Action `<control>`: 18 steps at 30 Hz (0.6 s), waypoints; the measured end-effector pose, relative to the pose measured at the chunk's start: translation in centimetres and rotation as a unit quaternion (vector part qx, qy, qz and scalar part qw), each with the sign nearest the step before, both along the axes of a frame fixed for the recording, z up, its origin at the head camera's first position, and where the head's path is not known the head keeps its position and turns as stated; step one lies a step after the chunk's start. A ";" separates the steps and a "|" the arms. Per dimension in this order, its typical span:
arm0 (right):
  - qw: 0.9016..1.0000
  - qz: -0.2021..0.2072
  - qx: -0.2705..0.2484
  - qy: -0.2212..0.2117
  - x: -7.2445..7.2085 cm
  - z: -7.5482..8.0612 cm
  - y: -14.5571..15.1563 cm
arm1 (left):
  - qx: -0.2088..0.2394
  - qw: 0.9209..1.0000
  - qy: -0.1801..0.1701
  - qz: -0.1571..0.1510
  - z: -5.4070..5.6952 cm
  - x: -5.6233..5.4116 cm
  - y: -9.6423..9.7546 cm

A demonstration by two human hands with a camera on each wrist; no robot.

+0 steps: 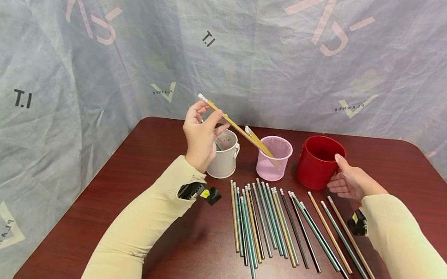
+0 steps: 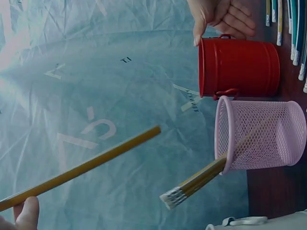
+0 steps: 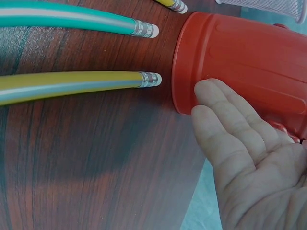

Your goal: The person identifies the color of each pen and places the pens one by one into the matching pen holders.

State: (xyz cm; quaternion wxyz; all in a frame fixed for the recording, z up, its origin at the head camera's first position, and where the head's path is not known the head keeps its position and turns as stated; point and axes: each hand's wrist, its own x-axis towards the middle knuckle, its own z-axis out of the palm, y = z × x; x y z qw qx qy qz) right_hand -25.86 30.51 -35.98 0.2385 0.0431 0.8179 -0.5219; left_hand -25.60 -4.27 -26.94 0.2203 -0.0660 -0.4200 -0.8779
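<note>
Aloft, yellow pencil (image 2: 91, 164) in fingers (image 1: 196, 107).

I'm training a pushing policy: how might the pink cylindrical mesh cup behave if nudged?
The pink cylindrical mesh cup is probably light, given its open mesh walls. It may tip toward the slim yellow pencils leaning past its rim.

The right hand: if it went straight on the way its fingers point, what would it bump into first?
Most likely the red bucket: the right hand points at its side and seems to be touching it, though depth is hard to judge.
</note>
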 end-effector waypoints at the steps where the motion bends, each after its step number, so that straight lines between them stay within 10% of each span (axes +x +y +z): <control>1: 1.000 0.000 0.000 0.000 0.0 0.0 0.0 | 0.003 1.000 -0.006 0.003 0.0 -0.3 0.2; 11: 1.000 0.005 -0.003 -0.009 -0.3 0.1 0.0 | -0.092 0.994 -0.058 0.004 -0.5 -3.7 4.1; 18: 1.000 0.002 -0.003 -0.012 -0.3 -0.2 0.1 | -0.211 0.975 -0.071 0.012 -1.7 -4.3 5.6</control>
